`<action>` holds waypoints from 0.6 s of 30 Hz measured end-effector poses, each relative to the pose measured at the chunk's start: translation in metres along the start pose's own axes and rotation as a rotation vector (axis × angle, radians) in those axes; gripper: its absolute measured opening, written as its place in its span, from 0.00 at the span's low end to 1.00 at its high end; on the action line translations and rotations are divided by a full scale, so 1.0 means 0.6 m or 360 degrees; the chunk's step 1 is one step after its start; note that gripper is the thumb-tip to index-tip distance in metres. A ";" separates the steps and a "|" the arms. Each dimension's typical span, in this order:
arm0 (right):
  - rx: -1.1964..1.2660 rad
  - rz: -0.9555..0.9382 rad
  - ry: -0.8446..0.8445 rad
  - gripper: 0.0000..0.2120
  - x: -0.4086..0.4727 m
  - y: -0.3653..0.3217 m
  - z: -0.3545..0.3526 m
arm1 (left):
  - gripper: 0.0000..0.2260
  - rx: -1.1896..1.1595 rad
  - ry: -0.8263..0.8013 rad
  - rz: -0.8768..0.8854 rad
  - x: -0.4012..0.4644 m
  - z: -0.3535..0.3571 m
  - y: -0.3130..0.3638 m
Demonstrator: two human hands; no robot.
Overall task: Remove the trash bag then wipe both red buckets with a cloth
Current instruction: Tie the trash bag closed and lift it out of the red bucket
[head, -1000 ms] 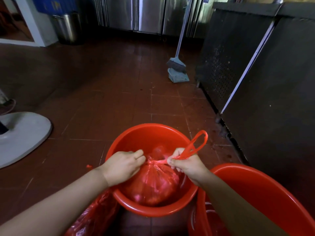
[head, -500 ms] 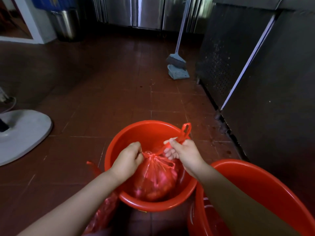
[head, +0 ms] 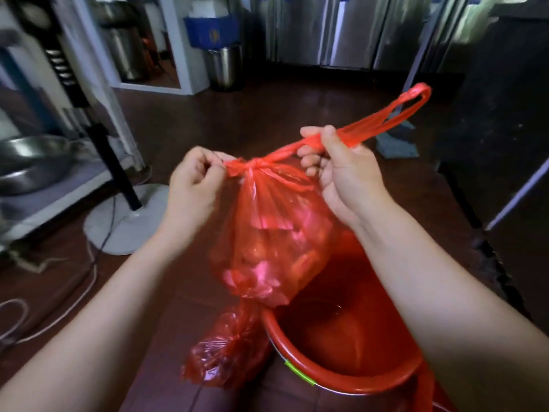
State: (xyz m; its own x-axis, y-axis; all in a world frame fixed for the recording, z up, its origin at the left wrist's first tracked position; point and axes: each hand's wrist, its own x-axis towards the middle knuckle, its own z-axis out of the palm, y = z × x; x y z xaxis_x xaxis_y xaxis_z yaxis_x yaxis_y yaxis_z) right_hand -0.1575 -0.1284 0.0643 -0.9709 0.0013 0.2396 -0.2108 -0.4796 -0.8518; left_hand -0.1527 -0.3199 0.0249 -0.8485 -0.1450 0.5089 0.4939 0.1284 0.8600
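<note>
From my remote seat I see, far left, a dull metal basin [head: 32, 160] resting on a low shelf, and beside it a black pole rising from a round white stand base [head: 124, 221] on the dark red tiled floor [head: 267, 114], with pale cables [head: 59, 316] trailing across the tiles. My left hand [head: 193, 185] is clenched around the short twisted end at the knot of the translucent red plastic trash bag [head: 273, 242], pinching it between thumb and curled fingers. The full bag hangs in the air between both hands, above and just left of the round red plastic bucket [head: 341, 379] that sits low in view. A second crumpled red plastic bag [head: 225, 352] lies on the floor against the bucket's left side; I think it touches the rim, though blur makes that uncertain. My right hand [head: 347, 173] grasps the bag's long looped handle, which stretches up and to the right. Steel cabinet fronts [head: 326, 31] line the back wall.
</note>
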 end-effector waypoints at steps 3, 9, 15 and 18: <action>-0.0001 0.0056 -0.0097 0.12 0.015 0.036 0.043 | 0.11 0.0172 0.0195 -0.0001 0.010 -0.057 -0.008; -0.0251 0.0243 -0.0034 0.14 0.021 0.155 0.073 | 0.05 0.0718 0.0356 -0.0143 -0.026 -0.151 -0.126; -0.0959 0.0497 -0.0028 0.12 -0.007 0.284 0.054 | 0.08 0.0995 0.0341 -0.0420 -0.102 -0.212 -0.278; -0.1079 0.0613 0.0041 0.09 -0.019 0.320 0.030 | 0.08 0.1051 0.0236 -0.0618 -0.145 -0.217 -0.335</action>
State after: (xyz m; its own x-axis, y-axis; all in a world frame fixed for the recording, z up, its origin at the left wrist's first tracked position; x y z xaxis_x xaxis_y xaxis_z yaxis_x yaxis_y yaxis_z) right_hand -0.1850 -0.2364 -0.0938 -0.9903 -0.0324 -0.1348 0.1263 0.1906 -0.9735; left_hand -0.1534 -0.4607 -0.1877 -0.8803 -0.4225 0.2157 -0.0882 0.5926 0.8007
